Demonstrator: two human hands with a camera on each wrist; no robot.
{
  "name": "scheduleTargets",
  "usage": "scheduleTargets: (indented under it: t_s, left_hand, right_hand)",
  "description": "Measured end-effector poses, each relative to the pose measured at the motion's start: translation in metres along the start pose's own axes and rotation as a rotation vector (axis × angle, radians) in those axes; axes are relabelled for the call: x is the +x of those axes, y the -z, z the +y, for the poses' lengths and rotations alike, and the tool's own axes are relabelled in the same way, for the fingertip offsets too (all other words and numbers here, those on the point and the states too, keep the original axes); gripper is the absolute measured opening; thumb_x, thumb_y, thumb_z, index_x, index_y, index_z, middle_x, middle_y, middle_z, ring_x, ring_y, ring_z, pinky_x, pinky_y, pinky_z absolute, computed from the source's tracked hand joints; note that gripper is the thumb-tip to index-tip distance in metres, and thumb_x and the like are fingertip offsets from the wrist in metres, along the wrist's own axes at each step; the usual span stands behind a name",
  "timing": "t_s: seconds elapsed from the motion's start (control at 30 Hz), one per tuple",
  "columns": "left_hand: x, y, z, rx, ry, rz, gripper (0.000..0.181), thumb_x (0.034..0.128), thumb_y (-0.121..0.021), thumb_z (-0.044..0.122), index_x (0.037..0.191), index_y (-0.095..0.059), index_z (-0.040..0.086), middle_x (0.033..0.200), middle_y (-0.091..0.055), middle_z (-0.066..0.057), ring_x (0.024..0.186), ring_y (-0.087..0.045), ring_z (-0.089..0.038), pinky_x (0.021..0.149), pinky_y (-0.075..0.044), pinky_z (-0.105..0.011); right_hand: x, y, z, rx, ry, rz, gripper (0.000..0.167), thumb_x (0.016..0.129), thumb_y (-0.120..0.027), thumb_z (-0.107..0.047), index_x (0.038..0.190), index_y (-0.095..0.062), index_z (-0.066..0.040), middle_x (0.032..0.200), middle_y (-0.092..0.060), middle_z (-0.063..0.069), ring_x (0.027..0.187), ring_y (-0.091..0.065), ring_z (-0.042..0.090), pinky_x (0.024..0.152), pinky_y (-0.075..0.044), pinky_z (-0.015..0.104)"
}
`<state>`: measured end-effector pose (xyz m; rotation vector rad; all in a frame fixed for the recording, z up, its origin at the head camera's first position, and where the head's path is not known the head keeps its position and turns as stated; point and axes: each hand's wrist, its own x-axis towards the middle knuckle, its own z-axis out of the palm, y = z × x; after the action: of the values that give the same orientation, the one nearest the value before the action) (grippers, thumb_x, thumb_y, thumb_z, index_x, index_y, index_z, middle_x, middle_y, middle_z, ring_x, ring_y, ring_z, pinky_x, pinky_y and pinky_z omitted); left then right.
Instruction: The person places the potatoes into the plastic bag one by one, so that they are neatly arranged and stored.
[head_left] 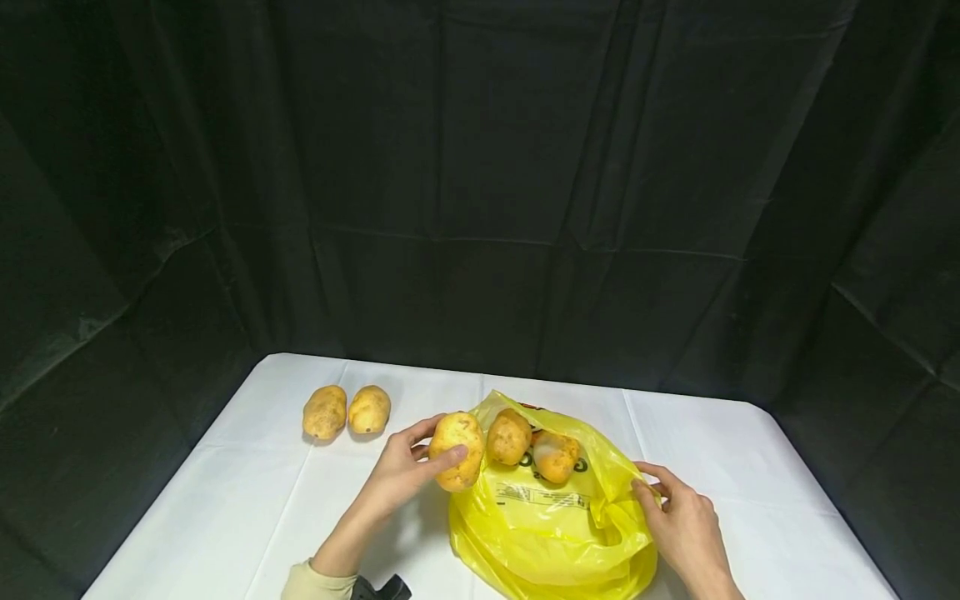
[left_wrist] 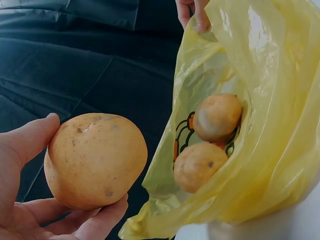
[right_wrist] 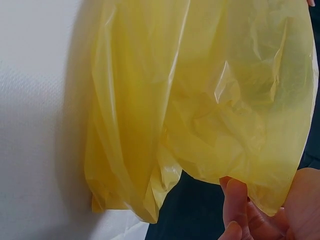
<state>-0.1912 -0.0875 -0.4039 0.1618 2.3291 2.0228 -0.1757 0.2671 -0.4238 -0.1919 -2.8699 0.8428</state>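
Observation:
My left hand [head_left: 401, 472] grips a potato [head_left: 457, 451] at the left edge of the open yellow plastic bag [head_left: 540, 550]. In the left wrist view the thumb and fingers curl round that potato [left_wrist: 95, 161], apart from the bag [left_wrist: 270, 150]. Two potatoes [head_left: 509, 437] [left_wrist: 200, 166] lie inside the bag, side by side. My right hand [head_left: 684, 525] pinches the bag's right rim between thumb and fingers; the right wrist view shows the fingertips [right_wrist: 235, 195] on the film's edge.
Two more potatoes, one [head_left: 325, 412] beside the other [head_left: 369, 409], lie at the back left of the white-covered table [head_left: 225, 500]. A black curtain [head_left: 480, 192] stands behind the table and along both sides.

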Motion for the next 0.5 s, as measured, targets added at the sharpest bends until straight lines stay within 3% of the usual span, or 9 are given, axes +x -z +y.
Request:
scheduleTargets:
  t_s: [0.5]
  left_hand:
    - [0.003,-0.019,-0.005,0.005,0.029,-0.07,0.068,0.0848,-0.077,0.034,0.137,-0.052,0.0,0.132,-0.057,-0.013,0.119,-0.054,-0.029,0.102,-0.041,-0.047]
  right_hand:
    - [0.0,0.0,0.0,0.011,-0.013,0.004,0.033,0.094,-0.066,-0.017,0.124,-0.064,-0.005,0.094,-0.07,0.017,0.064,-0.05,0.019,0.058,-0.039,0.032]
